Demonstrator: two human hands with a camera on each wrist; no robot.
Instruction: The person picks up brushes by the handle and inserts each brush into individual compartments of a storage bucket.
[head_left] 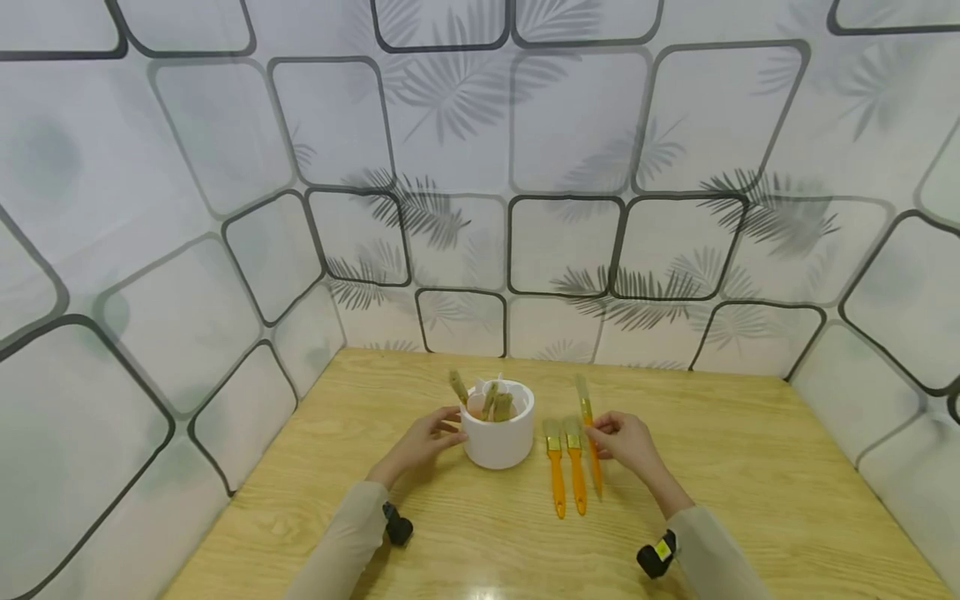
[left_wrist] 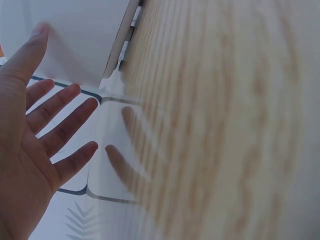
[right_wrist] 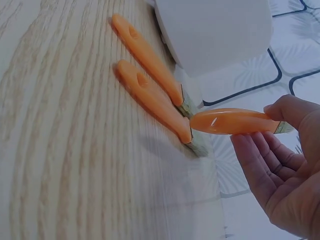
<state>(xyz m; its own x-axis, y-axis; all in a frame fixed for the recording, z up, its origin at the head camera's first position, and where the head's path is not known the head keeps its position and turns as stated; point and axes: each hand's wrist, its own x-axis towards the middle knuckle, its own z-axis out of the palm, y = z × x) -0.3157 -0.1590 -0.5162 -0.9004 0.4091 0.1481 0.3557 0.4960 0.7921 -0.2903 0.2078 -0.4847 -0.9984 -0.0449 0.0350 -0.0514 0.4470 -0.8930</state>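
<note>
A round white pot (head_left: 498, 446) stands on the wooden table and holds several tan-tipped items (head_left: 501, 408) and pale pieces. At its left side is my left hand (head_left: 429, 437); the thumb rests against the wall and the other fingers are spread and fairly straight. To the right of the pot my right hand (head_left: 628, 443) pinches an orange-handled paintbrush (right_wrist: 235, 121) between thumb and fingers. This brush is raised off the table, bristles pointing away from me. Two similar paintbrushes, one (head_left: 557, 483) beside the other (head_left: 577, 482), lie on the table between the pot and that hand.
The light wood table (head_left: 465, 542) reaches back to a patterned curtain (head_left: 562, 250) with rounded squares and leaf prints. More of this fabric hangs along the left and right sides. Small black cameras are strapped on both wrists.
</note>
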